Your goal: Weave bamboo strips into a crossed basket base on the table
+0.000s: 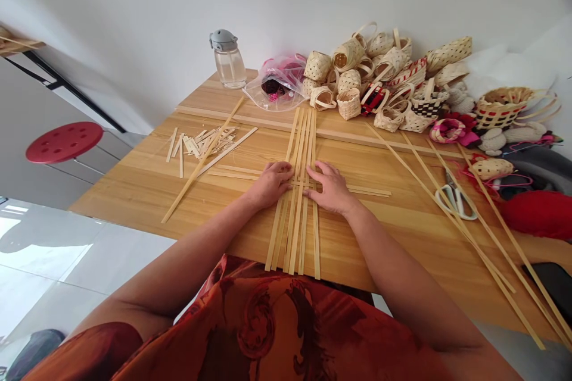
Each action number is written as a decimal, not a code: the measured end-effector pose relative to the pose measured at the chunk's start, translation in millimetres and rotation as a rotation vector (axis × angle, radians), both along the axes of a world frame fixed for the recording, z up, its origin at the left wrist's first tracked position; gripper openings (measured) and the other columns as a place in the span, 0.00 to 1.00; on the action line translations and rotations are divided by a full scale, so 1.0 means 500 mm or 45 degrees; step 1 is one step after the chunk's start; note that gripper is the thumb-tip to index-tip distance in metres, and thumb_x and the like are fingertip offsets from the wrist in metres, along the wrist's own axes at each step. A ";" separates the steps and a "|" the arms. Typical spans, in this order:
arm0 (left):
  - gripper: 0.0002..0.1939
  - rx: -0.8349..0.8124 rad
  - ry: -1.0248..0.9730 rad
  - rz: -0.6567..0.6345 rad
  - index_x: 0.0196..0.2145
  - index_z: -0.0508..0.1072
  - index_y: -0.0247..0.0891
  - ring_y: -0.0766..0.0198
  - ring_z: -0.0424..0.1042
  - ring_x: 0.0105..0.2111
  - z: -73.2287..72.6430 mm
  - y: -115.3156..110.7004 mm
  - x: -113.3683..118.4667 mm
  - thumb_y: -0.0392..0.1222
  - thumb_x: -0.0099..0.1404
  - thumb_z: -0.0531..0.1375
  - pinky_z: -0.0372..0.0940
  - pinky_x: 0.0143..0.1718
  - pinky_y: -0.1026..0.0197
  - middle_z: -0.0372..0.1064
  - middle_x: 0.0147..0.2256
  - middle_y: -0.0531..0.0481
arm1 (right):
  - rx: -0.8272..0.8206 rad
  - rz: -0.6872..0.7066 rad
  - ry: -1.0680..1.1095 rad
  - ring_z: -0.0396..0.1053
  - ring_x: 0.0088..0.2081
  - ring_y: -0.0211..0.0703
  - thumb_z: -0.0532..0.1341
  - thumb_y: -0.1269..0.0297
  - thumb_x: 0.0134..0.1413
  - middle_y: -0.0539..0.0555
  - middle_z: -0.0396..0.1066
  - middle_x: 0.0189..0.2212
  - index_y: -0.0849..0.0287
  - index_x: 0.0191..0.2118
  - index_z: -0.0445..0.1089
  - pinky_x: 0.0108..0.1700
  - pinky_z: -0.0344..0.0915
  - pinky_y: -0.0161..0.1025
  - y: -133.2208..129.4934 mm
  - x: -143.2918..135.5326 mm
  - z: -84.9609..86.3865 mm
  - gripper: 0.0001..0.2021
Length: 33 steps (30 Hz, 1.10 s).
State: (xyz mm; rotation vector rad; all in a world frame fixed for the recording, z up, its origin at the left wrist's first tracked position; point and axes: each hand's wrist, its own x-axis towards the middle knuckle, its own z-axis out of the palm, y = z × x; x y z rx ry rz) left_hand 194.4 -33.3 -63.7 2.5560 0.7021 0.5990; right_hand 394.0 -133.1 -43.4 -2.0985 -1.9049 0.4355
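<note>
Several long, pale bamboo strips (292, 232) lie lengthwise in front of me, crossed by a pair of crosswise strips (369, 191) in a loose weave. At the left side of the crossing, my left hand (271, 183) has its fingers bent and closed on the strips. Opposite it, my right hand (330, 188) touches the weave with thumb and forefinger spread apart. Its fingertips rest on the outer right strips. Only a short stretch of the weave shows between the two hands; fingers cover part of it.
Short strip offcuts (208, 141) are heaped left, under a long loose strip (196, 172). A bottle (230, 62) and plastic bag (286, 86) stand at the back, beside small woven baskets (348, 103). Rightward are scissors (456, 199), more strips (504, 220), red yarn (538, 214) and a phone (552, 289).
</note>
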 end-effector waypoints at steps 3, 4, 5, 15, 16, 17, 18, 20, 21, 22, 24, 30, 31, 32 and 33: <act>0.19 0.018 0.000 0.000 0.54 0.75 0.38 0.49 0.63 0.55 0.000 -0.002 0.001 0.36 0.65 0.60 0.60 0.61 0.45 0.66 0.55 0.40 | -0.013 -0.004 -0.006 0.43 0.70 0.61 0.63 0.47 0.56 0.59 0.49 0.70 0.55 0.67 0.61 0.68 0.45 0.57 0.000 -0.001 0.004 0.36; 0.19 0.021 -0.002 0.000 0.54 0.75 0.38 0.49 0.63 0.56 0.001 -0.002 0.000 0.37 0.64 0.60 0.60 0.61 0.45 0.66 0.55 0.40 | -0.011 -0.002 -0.008 0.43 0.70 0.61 0.63 0.47 0.56 0.59 0.49 0.70 0.54 0.67 0.61 0.68 0.45 0.57 -0.001 -0.001 0.004 0.35; 0.20 0.023 -0.006 0.000 0.54 0.74 0.38 0.49 0.63 0.56 0.001 -0.003 0.000 0.37 0.65 0.60 0.60 0.61 0.45 0.66 0.55 0.40 | -0.010 0.002 -0.009 0.43 0.70 0.61 0.63 0.47 0.56 0.59 0.49 0.70 0.54 0.67 0.61 0.68 0.45 0.57 -0.001 0.000 0.004 0.35; 0.20 0.014 -0.034 -0.008 0.54 0.75 0.40 0.49 0.64 0.56 -0.002 -0.001 -0.001 0.37 0.64 0.61 0.60 0.61 0.44 0.66 0.55 0.41 | -0.044 0.014 -0.010 0.41 0.71 0.62 0.62 0.45 0.57 0.59 0.47 0.71 0.53 0.68 0.58 0.68 0.44 0.58 0.000 -0.001 0.002 0.36; 0.20 0.018 -0.037 -0.009 0.54 0.75 0.40 0.50 0.64 0.56 -0.003 0.000 -0.001 0.37 0.64 0.61 0.61 0.61 0.44 0.66 0.55 0.41 | -0.049 0.015 -0.016 0.41 0.71 0.62 0.62 0.45 0.57 0.59 0.46 0.71 0.53 0.68 0.58 0.68 0.44 0.58 0.000 -0.001 0.002 0.36; 0.20 0.024 -0.040 -0.006 0.53 0.75 0.40 0.50 0.65 0.56 -0.004 0.000 -0.001 0.37 0.64 0.61 0.61 0.61 0.44 0.66 0.55 0.41 | -0.053 0.017 -0.021 0.40 0.71 0.62 0.61 0.45 0.58 0.59 0.46 0.71 0.53 0.68 0.57 0.69 0.43 0.58 0.000 -0.001 0.002 0.36; 0.19 0.030 -0.043 -0.002 0.53 0.75 0.39 0.50 0.65 0.56 -0.005 0.000 -0.001 0.38 0.64 0.61 0.61 0.61 0.45 0.66 0.55 0.41 | -0.056 0.021 -0.025 0.40 0.71 0.61 0.61 0.45 0.58 0.59 0.46 0.71 0.53 0.68 0.57 0.69 0.43 0.58 -0.001 0.000 0.002 0.36; 0.19 0.030 -0.055 0.012 0.53 0.75 0.38 0.49 0.65 0.56 -0.008 0.002 -0.003 0.38 0.64 0.60 0.61 0.61 0.45 0.67 0.55 0.40 | -0.056 0.034 -0.017 0.39 0.71 0.61 0.60 0.44 0.59 0.60 0.44 0.72 0.55 0.69 0.56 0.69 0.42 0.58 -0.004 0.003 0.002 0.37; 0.19 0.017 -0.066 0.020 0.53 0.75 0.37 0.49 0.66 0.56 -0.009 0.003 -0.005 0.38 0.64 0.60 0.61 0.61 0.45 0.67 0.55 0.40 | -0.054 0.050 -0.001 0.38 0.72 0.61 0.59 0.44 0.59 0.60 0.43 0.72 0.55 0.70 0.54 0.69 0.42 0.58 -0.005 0.007 0.003 0.38; 0.20 -0.006 -0.081 0.023 0.53 0.75 0.37 0.49 0.66 0.57 -0.009 0.004 -0.008 0.37 0.64 0.59 0.61 0.61 0.45 0.67 0.56 0.39 | -0.053 0.068 0.025 0.37 0.72 0.60 0.58 0.44 0.60 0.60 0.42 0.72 0.55 0.70 0.53 0.69 0.41 0.58 -0.008 0.012 0.004 0.38; 0.21 -0.077 -0.118 0.031 0.55 0.74 0.37 0.51 0.66 0.58 -0.009 0.007 -0.013 0.37 0.64 0.59 0.61 0.62 0.47 0.66 0.57 0.39 | -0.058 0.109 0.102 0.35 0.72 0.58 0.56 0.44 0.62 0.58 0.41 0.72 0.54 0.71 0.49 0.70 0.40 0.59 -0.012 0.024 0.005 0.37; 0.23 -0.195 -0.182 0.116 0.55 0.74 0.40 0.53 0.69 0.56 -0.002 0.004 -0.018 0.36 0.61 0.62 0.63 0.60 0.49 0.71 0.54 0.42 | -0.007 0.165 0.234 0.38 0.72 0.55 0.60 0.51 0.60 0.59 0.44 0.72 0.54 0.71 0.49 0.70 0.40 0.57 -0.015 0.055 -0.001 0.37; 0.22 -0.184 -0.184 0.132 0.54 0.75 0.40 0.53 0.70 0.55 -0.001 0.002 -0.017 0.36 0.61 0.62 0.63 0.60 0.48 0.72 0.53 0.43 | 0.009 0.166 0.234 0.39 0.72 0.55 0.61 0.51 0.60 0.59 0.45 0.71 0.53 0.71 0.50 0.70 0.40 0.58 -0.014 0.057 -0.004 0.38; 0.21 -0.168 -0.188 0.150 0.53 0.76 0.41 0.53 0.70 0.54 -0.001 0.001 -0.016 0.35 0.61 0.62 0.64 0.60 0.48 0.73 0.51 0.44 | 0.021 0.165 0.232 0.39 0.72 0.55 0.62 0.51 0.59 0.58 0.46 0.71 0.53 0.71 0.51 0.70 0.41 0.58 -0.013 0.058 -0.007 0.38; 0.20 -0.148 -0.191 0.169 0.51 0.77 0.41 0.53 0.70 0.53 -0.001 0.000 -0.015 0.35 0.61 0.62 0.64 0.59 0.48 0.74 0.50 0.44 | 0.032 0.160 0.229 0.40 0.72 0.55 0.63 0.50 0.58 0.58 0.47 0.71 0.53 0.70 0.52 0.70 0.41 0.57 -0.011 0.058 -0.009 0.38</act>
